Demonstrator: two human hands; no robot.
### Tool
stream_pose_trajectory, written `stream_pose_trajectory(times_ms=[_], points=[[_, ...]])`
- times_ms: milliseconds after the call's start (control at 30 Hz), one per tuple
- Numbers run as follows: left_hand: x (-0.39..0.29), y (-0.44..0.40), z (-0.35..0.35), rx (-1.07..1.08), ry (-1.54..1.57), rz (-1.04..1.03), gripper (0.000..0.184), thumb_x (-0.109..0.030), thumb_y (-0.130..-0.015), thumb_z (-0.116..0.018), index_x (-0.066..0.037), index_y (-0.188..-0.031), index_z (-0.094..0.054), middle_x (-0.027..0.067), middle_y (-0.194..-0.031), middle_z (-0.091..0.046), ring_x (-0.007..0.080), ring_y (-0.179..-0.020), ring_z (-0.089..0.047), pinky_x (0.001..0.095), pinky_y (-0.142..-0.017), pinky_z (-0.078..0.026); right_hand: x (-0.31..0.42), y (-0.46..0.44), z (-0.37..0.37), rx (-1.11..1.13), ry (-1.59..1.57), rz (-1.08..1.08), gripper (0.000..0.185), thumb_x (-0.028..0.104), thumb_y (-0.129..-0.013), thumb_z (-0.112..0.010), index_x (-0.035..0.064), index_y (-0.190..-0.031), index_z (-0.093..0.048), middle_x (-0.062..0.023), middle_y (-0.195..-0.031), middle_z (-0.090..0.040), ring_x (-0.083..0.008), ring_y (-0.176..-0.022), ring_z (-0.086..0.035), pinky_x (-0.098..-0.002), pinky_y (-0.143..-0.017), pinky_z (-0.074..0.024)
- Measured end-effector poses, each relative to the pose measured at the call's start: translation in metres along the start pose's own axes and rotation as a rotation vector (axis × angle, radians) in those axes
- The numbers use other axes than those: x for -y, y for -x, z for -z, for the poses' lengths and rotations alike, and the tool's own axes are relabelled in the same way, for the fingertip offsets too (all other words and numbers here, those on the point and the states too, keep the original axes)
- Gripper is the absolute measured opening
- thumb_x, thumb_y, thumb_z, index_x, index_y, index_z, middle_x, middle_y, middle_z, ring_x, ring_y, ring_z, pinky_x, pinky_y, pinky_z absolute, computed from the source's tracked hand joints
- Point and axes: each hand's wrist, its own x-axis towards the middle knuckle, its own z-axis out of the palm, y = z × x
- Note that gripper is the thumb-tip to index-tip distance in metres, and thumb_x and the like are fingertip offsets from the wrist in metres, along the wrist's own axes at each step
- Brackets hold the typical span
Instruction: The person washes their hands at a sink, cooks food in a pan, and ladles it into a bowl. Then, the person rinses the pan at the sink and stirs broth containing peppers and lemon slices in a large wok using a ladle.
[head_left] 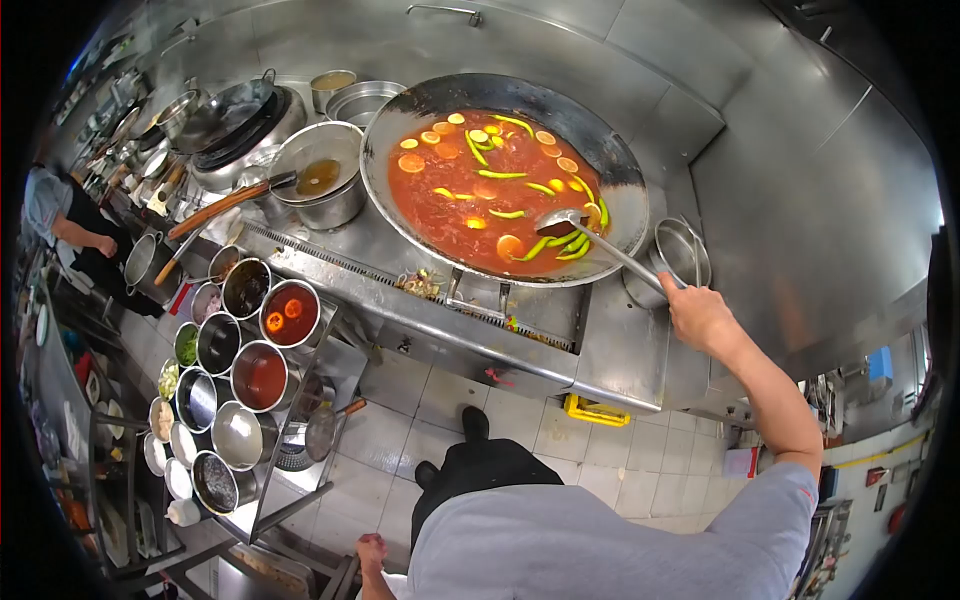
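Observation:
My right hand (697, 318) is wrapped round the handle of a long metal ladle (625, 258). The ladle's bowl rests at the surface of red broth (440, 210) in a very large wok (500, 92), near its right side. Green chili peppers (572, 246) cluster beside the bowl, and citrus slices (510, 246) float across the broth. Down by my left side, away from the stove, my left hand (371, 550) hangs with its fingers curled; nothing shows in it.
A pot with a strainer (325, 195) stands left of the wok, wooden handles jutting out. Steel pots of sauces (262, 375) crowd a rack at lower left. Another pot (682, 250) sits right of the wok. A person (85, 235) stands at far left.

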Motion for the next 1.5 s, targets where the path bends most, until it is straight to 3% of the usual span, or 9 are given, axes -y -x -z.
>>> stream_pose_trajectory(times_ms=[367,800,867,900,1000,1100,1167,1267,1500], points=[[-0.055,0.018,-0.042,-0.003,0.043,-0.07,0.012,-0.008,-0.084,-0.049,-0.006,-0.086,-0.061,0.0049,-0.067,-0.058,0.0113,-0.052,-0.053,0.0262,-0.041,-0.043,-0.017,-0.122,-0.052,-0.419,0.071,0.081,0.061,0.003,-0.077,-0.056,0.0023,-0.136,-0.039,-0.0138,-0.074,-0.066,-0.0299,-0.07,-0.067,-0.0404,-0.062,-0.0542],[-0.058,0.037,-0.051,-0.072,0.01,-0.041,0.015,-0.006,-0.081,-0.048,-0.006,-0.087,-0.062,0.0069,-0.07,-0.06,0.0138,-0.054,-0.055,0.0294,-0.044,-0.046,0.006,-0.241,-0.065,-0.461,-0.384,0.064,0.044,0.013,-0.088,-0.05,0.0065,-0.13,-0.038,-0.0234,-0.08,-0.065,-0.0364,-0.071,-0.066,-0.0464,-0.062,-0.0523],[-0.054,0.045,-0.049,-0.074,0.029,-0.035,0.014,-0.007,-0.082,-0.049,-0.005,-0.089,-0.062,0.0063,-0.069,-0.06,0.0128,-0.053,-0.054,0.0284,-0.043,-0.046,0.027,-0.242,-0.051,-0.279,-0.955,0.053,0.034,0.018,-0.093,-0.046,0.0088,-0.125,-0.039,-0.0158,-0.07,-0.06,-0.0266,-0.057,-0.061,-0.0423,-0.052,-0.0509],[-0.052,0.048,-0.048,-0.071,0.031,-0.044,0.015,-0.007,-0.082,-0.049,-0.005,-0.089,-0.062,0.0064,-0.07,-0.06,0.0129,-0.053,-0.055,0.0286,-0.044,-0.047,0.034,-0.247,-0.047,-0.277,-0.954,0.059,0.034,0.018,-0.093,-0.046,0.0088,-0.125,-0.039,-0.0158,-0.07,-0.06,-0.0266,-0.057,-0.061,-0.0423,-0.052,-0.0509],[-0.042,0.053,-0.042,-0.072,0.03,-0.062,0.015,-0.008,-0.082,-0.049,-0.004,-0.089,-0.062,0.0067,-0.07,-0.06,0.0131,-0.053,-0.055,0.0287,-0.044,-0.047,0.061,-0.273,-0.039,0.122,-1.791,-0.028,0.013,0.023,-0.097,-0.042,0.0111,-0.103,-0.043,0.0006,-0.062,-0.041,-0.0102,-0.043,-0.041,-0.0275,-0.038,-0.0403],[-0.024,0.048,-0.037,-0.069,0.029,-0.076,0.014,-0.009,-0.083,-0.05,-0.003,-0.089,-0.062,0.007,-0.07,-0.06,0.0134,-0.053,-0.055,0.0287,-0.043,-0.048,0.074,-0.285,-0.032,0.42,-2.171,-0.14,0.011,0.023,-0.097,-0.042,0.0119,-0.095,-0.042,-0.0002,-0.063,-0.043,-0.0092,-0.044,-0.041,-0.0247,-0.037,-0.0388],[-0.012,0.046,-0.034,-0.063,0.038,-0.077,0.014,-0.01,-0.084,-0.051,-0.003,-0.088,-0.062,0.0071,-0.07,-0.06,0.0136,-0.053,-0.056,0.0286,-0.043,-0.048,0.083,-0.272,-0.027,0.422,-2.193,-0.101,0.012,0.023,-0.097,-0.042,0.0123,-0.093,-0.041,0.0,-0.063,-0.043,-0.0079,-0.044,-0.041,-0.0242,-0.036,-0.0386],[0.007,0.042,-0.032,-0.061,0.042,-0.073,0.014,-0.011,-0.085,-0.051,-0.002,-0.087,-0.062,0.007,-0.069,-0.06,0.0138,-0.052,-0.056,0.0283,-0.042,-0.047,0.087,-0.263,-0.027,0.71,-2.389,-0.018,0.012,0.023,-0.097,-0.043,0.0115,-0.095,-0.042,-0.0006,-0.064,-0.044,-0.0066,-0.044,-0.041,-0.0196,-0.034,-0.0371],[0.01,0.033,-0.017,-0.023,0.011,-0.07,0.014,-0.009,-0.087,-0.048,-0.002,-0.086,-0.061,0.0067,-0.066,-0.059,0.014,-0.049,-0.054,0.0279,-0.04,-0.045,0.097,-0.215,-0.031,0.846,-2.375,0.016,0.017,0.025,-0.097,-0.043,0.01,-0.105,-0.047,0.0005,-0.066,-0.044,-0.005,-0.046,-0.041,-0.0183,-0.035,-0.0371]])
